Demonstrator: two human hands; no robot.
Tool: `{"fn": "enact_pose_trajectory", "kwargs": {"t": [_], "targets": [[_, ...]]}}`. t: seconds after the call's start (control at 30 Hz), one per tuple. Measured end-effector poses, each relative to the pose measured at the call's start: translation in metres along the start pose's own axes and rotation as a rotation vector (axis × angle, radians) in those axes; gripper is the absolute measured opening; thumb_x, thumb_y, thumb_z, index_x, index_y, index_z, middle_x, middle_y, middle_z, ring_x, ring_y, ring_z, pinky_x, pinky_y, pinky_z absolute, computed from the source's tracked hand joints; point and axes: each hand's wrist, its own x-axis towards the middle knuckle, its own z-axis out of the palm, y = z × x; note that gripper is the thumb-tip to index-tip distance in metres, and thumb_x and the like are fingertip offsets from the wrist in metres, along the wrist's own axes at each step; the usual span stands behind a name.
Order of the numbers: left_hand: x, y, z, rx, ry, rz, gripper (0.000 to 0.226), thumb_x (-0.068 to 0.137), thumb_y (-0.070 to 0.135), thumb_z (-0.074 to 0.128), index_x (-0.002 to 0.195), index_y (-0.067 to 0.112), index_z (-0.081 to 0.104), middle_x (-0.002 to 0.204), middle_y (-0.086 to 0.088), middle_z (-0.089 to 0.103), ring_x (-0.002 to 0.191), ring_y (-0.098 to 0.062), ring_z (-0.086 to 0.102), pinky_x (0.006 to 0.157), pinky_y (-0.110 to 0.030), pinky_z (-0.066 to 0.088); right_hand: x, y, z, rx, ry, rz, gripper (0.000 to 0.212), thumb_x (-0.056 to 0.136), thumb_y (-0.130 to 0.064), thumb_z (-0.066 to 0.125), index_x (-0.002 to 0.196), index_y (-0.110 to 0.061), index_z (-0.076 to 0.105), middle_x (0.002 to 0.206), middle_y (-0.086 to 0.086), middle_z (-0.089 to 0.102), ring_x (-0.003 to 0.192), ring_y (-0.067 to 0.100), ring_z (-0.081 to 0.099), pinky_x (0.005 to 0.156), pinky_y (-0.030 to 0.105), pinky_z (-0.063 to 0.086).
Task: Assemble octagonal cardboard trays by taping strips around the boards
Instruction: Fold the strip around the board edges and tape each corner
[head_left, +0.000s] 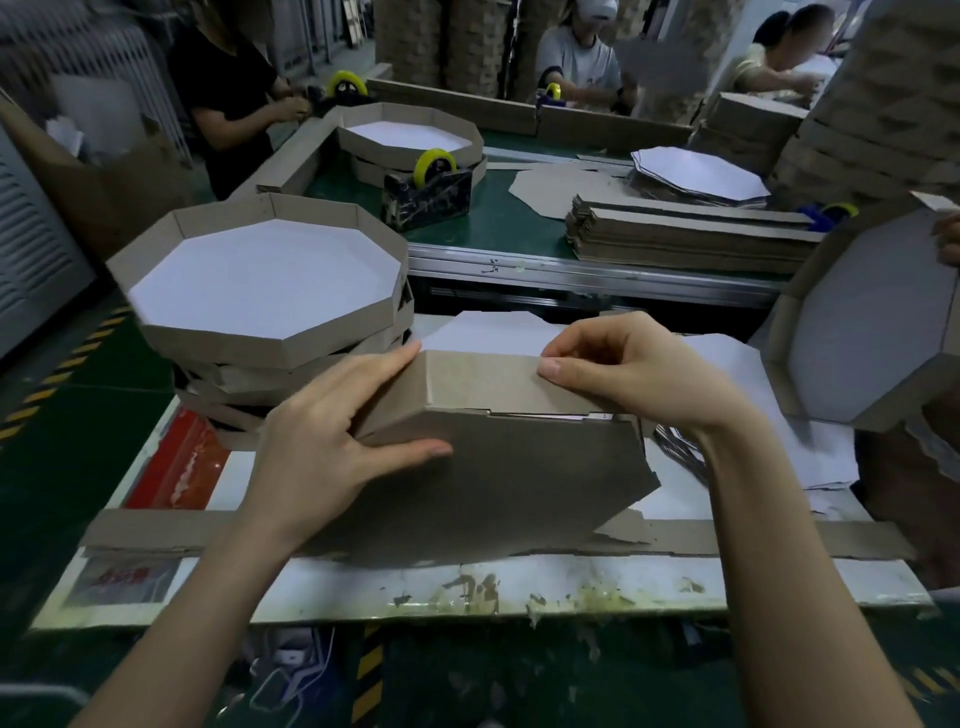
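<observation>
- Near edge: white worktop (363, 587), scuffed, w/ tape residue.
- Centre of worktop: octagonal board (519, 478), matte brown underside twd cam, tilted up, angular cut edges.
- Along its upper edge: cardboard strip (483, 384), kraft brown, creased at L corner.
- L hand (332, 441): fingers straight, pressed flat on strip's L fold, thumb on board.
- R hand (634, 374): pinching strip's top edge, fingers curled over.
- Behind L: tray stack (270, 280), white floors, brown walls.
- Far, on green belt: tape dispenser (428, 192) w/ yellow roll; strip pile (685, 234) to R.

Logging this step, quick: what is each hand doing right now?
Left hand: open, straight fingers pressing the side of the cardboard strip.
Right hand: closed, pinching the strip's top edge.
</observation>
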Motion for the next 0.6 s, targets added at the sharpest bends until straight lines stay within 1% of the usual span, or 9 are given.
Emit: {"fn": "enact_pose_trajectory", "kwargs": {"t": [0.07,0.13,0.2,0.23,0.3,0.33,0.4,0.5,0.6], "targets": [[-0.004,-0.001,-0.002,-0.022,0.024,0.017,0.08,0.077,0.071,0.058,0.141,0.023,0.047,0.128,0.013,0.053,0.116,-0.008,0.054,0.092,-0.026,0.05,-0.001,-0.002,0.002,0.025,0.014,-0.016,0.016,0.083,-0.039,0.071,0.086,-0.024,0.076,0.072,-0.003,0.068,0.066,0.005,0.056,0.061,0.02,0.045],[-0.011,0.0,-0.002,-0.051,0.056,0.014,0.079,0.078,0.07,0.059,0.14,0.022,0.048,0.128,0.011,0.054,0.116,-0.007,0.054,0.093,-0.02,0.047,-0.002,-0.003,0.001,0.034,0.012,-0.02,0.021,0.08,-0.044,0.071,0.085,-0.024,0.076,0.07,-0.01,0.067,0.063,0.002,0.055,0.058,0.015,0.044],[-0.019,0.002,0.004,-0.083,0.065,-0.021,0.079,0.076,0.068,0.061,0.14,0.023,0.047,0.128,0.011,0.055,0.116,-0.006,0.054,0.093,-0.017,0.047,-0.003,-0.006,0.001,0.008,-0.005,-0.011,0.019,0.081,-0.042,0.072,0.086,-0.024,0.076,0.071,-0.011,0.068,0.063,0.002,0.056,0.058,0.014,0.044],[-0.022,0.002,0.007,-0.097,0.068,-0.037,0.079,0.076,0.067,0.062,0.139,0.022,0.047,0.128,0.009,0.055,0.115,-0.007,0.054,0.093,-0.02,0.048,-0.003,-0.006,0.003,-0.015,-0.016,-0.007,0.014,0.084,-0.037,0.073,0.087,-0.024,0.076,0.07,-0.013,0.068,0.063,0.001,0.057,0.059,0.013,0.044],[-0.025,0.001,0.012,-0.111,0.064,-0.071,0.078,0.074,0.064,0.063,0.139,0.022,0.046,0.128,0.007,0.055,0.114,-0.011,0.055,0.09,-0.032,0.052,-0.002,-0.005,0.007,-0.056,-0.015,0.005,0.007,0.088,-0.03,0.073,0.086,-0.023,0.075,0.07,-0.014,0.068,0.064,0.001,0.057,0.061,0.014,0.044],[-0.024,0.0,0.012,-0.103,0.053,-0.088,0.078,0.074,0.064,0.062,0.14,0.024,0.045,0.127,0.008,0.055,0.112,-0.012,0.055,0.088,-0.037,0.053,-0.002,-0.005,0.01,-0.055,0.003,0.015,0.007,0.088,-0.029,0.073,0.086,-0.023,0.075,0.071,-0.013,0.068,0.066,0.003,0.057,0.063,0.015,0.045],[-0.018,0.001,0.01,-0.063,0.011,-0.09,0.078,0.075,0.064,0.061,0.143,0.03,0.043,0.127,0.01,0.053,0.112,-0.012,0.054,0.088,-0.042,0.052,-0.002,-0.004,0.014,-0.027,0.035,0.029,0.008,0.087,-0.031,0.073,0.086,-0.023,0.075,0.073,-0.007,0.068,0.068,0.006,0.057,0.064,0.018,0.046],[-0.005,0.013,0.011,0.032,-0.038,0.014,0.073,0.079,0.066,0.059,0.143,0.033,0.045,0.128,0.01,0.053,0.115,-0.011,0.053,0.091,-0.041,0.05,-0.003,-0.007,0.018,-0.02,0.006,0.029,0.009,0.086,-0.031,0.074,0.087,-0.022,0.075,0.071,-0.003,0.069,0.066,0.006,0.057,0.061,0.018,0.046],[0.004,0.025,0.015,0.097,-0.049,0.066,0.06,0.083,0.066,0.053,0.132,0.033,0.058,0.119,0.007,0.057,0.107,-0.012,0.054,0.082,-0.035,0.052,-0.004,-0.007,0.017,-0.047,0.004,0.07,0.01,0.088,-0.032,0.072,0.088,-0.023,0.076,0.076,-0.008,0.073,0.067,0.001,0.062,0.06,0.014,0.046]]}}
